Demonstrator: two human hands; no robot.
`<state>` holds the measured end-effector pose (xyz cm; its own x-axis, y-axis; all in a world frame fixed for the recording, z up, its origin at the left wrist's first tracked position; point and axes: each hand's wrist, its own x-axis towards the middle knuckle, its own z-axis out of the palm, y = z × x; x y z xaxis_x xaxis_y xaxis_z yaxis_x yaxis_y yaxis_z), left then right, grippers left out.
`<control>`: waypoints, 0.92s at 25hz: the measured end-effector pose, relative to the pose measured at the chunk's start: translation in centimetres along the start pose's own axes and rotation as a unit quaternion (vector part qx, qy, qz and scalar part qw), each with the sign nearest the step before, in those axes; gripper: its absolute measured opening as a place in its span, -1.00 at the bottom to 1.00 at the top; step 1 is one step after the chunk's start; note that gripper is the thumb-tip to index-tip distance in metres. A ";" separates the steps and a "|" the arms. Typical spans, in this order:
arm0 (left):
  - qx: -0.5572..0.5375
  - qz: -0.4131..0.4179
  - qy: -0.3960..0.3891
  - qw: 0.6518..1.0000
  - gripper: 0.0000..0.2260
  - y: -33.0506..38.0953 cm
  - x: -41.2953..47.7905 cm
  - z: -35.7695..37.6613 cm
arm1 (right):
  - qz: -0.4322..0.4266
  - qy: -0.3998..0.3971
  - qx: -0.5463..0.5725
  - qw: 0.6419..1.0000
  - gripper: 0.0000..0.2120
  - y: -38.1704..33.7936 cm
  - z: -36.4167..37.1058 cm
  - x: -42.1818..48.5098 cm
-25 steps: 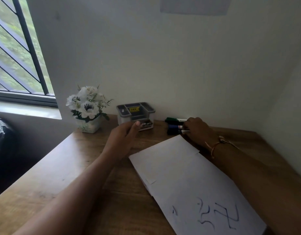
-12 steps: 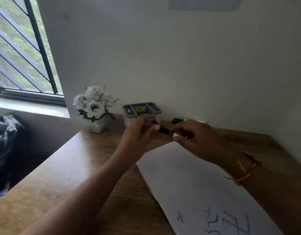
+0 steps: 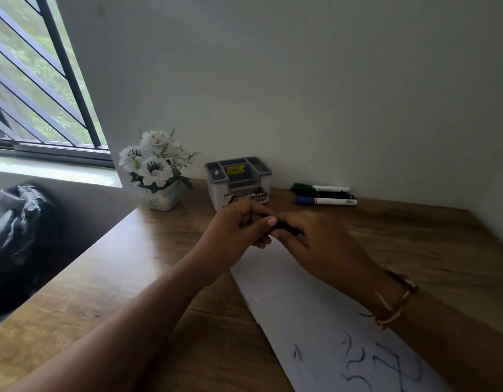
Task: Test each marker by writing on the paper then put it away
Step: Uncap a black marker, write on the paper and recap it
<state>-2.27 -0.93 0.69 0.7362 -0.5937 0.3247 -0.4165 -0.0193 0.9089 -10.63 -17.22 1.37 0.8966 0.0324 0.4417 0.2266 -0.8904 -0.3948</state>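
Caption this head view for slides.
Left hand and right hand grip a black marker near white paper sheet; grey plastic organiser behind.

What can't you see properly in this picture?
Head view only:
The marker: mostly hidden by the left hand and right hand; cap on or off unclear.
The paper: its blue scribbles are cut off by the bottom edge.
The organizer: label too small to read.
The dark bag: cut off by the left edge.

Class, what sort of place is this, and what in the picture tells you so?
Probably a study corner: a wooden desk against a white wall, markers beside a grey organiser, scribbled-on paper, a barred window.
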 end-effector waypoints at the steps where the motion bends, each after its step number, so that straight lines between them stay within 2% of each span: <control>1: 0.000 -0.003 -0.001 1.000 -0.90 -0.1 -0.1 0.1 | 0.003 0.000 0.004 1.000 -0.75 0.0 0.2 -0.1; 7: -0.010 -0.003 -0.003 1.000 -0.69 -0.1 -0.4 0.5 | 0.008 -0.002 0.032 0.999 -0.75 0.0 -0.1 -0.4; 11: -0.022 -0.002 0.003 1.000 -0.69 0.1 -0.6 0.7 | 0.024 -0.009 0.057 0.998 -0.75 -0.5 -0.2 -0.6; 16: -0.040 -0.005 0.007 0.999 -0.76 0.3 -0.6 0.4 | 0.045 -0.025 0.050 0.997 -0.66 -0.9 -0.5 -0.7; 18: -0.040 -0.016 0.026 0.999 -0.85 0.4 -0.4 0.0 | 0.076 -0.038 0.063 0.994 -0.65 -1.0 -0.6 -0.7; 20: -0.066 -0.036 0.062 0.995 -0.88 0.2 0.1 -0.8 | 0.144 -0.052 0.125 0.980 -0.66 -0.9 -1.0 -0.7; 23: -0.178 -0.071 0.091 0.977 -0.90 0.0 0.7 -2.1 | 0.201 -0.066 0.236 0.948 -0.71 -1.0 -1.3 -0.5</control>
<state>-0.61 0.34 1.47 0.8696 -0.4512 0.2003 -0.1153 0.2088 0.9711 -11.84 -17.00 2.56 0.9794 -0.1826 0.0864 -0.0268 -0.5413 -0.8404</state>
